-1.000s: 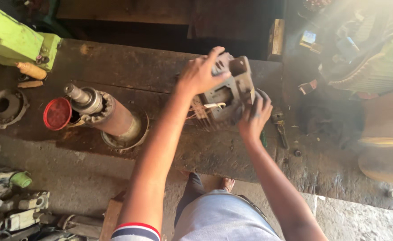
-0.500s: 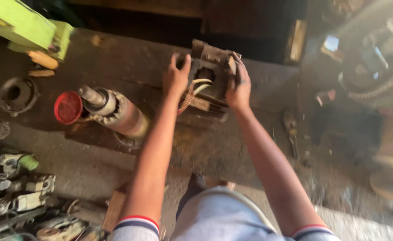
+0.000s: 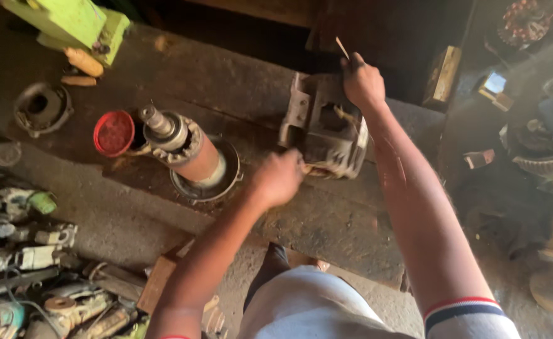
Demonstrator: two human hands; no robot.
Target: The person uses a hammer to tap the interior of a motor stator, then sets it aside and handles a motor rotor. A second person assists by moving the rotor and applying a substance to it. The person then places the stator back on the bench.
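A grey metal motor housing (image 3: 319,125) lies on its side on a dark wooden bench (image 3: 226,81). My right hand (image 3: 362,80) rests on its far top edge and pinches a thin pale strip that sticks up. At the housing's near end my left hand (image 3: 278,177) is closed on pale strips or wires that poke out of it. A motor rotor (image 3: 182,147) with a steel shaft stands upright in a round end cover just left of my left hand.
A red cap (image 3: 113,132) sits beside the rotor. A green machine part (image 3: 69,22) and a round metal ring (image 3: 39,108) are at the far left. Power tools and parts (image 3: 31,270) clutter the floor at lower left. More parts lie at the right.
The view has shifted. My left hand came off the top of the housing and now grips the strips at its near end. My right hand moved up to the far top edge.
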